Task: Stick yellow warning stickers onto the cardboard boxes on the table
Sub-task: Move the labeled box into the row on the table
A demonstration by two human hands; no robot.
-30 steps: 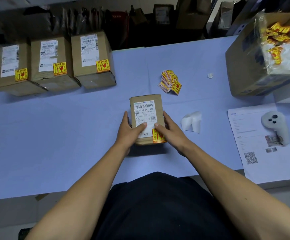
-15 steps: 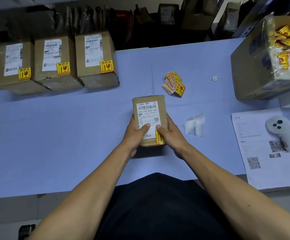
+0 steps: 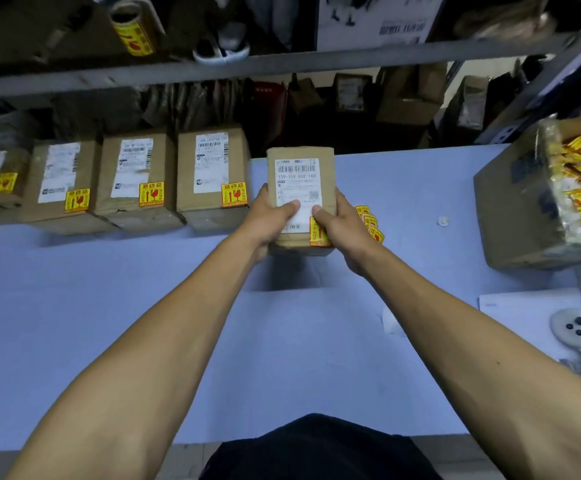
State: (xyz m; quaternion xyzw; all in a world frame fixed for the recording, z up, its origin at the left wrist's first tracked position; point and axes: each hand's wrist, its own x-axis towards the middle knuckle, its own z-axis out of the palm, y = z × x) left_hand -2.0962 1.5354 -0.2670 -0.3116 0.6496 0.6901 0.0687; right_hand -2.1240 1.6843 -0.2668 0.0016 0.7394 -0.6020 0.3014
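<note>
Holding the cardboard box (image 3: 301, 174) from both sides, the left hand (image 3: 270, 221) and the right hand (image 3: 339, 225) clamp it between palm and curled fingers, each thumb pressed flat on the white shipping label (image 3: 297, 188) on its upper face. The box appears lifted clear of the bench (image 3: 109, 306), judging by the shadow below it, and sits near the far edge, just right of the row of finished boxes (image 3: 136, 178).

A yellow warning sticker (image 3: 317, 233) is already on the near right corner of the held box, partly hidden under the right thumb and palm. The two-sided grip seems chosen to keep the labelled face up and the box square, so it can be set down in line with the others without scuffing the sticker.

Each box in that row shows its own yellow sticker at the lower right of its label, and they stand side by side, touching or nearly so, faces turned toward the person. This probably serves as the done pile, and the free spot at its right end is where the held box most likely belongs.

Loose stickers (image 3: 368, 220) lie fanned on the bench just behind the right hand, close for the next pick. A large open carton (image 3: 510, 209) at the right edge holds more yellow stickers and white backing scraps. A grey controller (image 3: 574, 329) rests on a paper sheet at the near right.
</note>
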